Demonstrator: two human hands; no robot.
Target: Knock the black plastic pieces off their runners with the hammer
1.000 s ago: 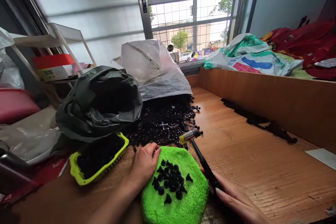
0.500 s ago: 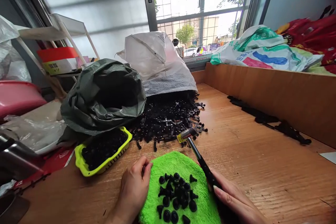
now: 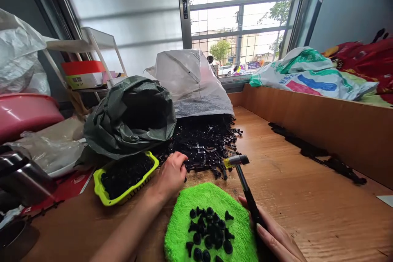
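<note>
Wooden table (image 3: 307,196) by window. Left hand (image 3: 172,174) curled at black parts pile (image 3: 205,141), grip hard to tell. Right hand (image 3: 278,239) tight round hammer (image 3: 245,190), just beside. Might bump those fingers if swung.

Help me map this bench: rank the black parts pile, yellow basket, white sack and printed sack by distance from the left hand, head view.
1. Black parts pile: against the left hand, ahead.
2. Yellow basket: close, left.
3. White sack: behind the pile.
4. Printed sack: far right.
</note>
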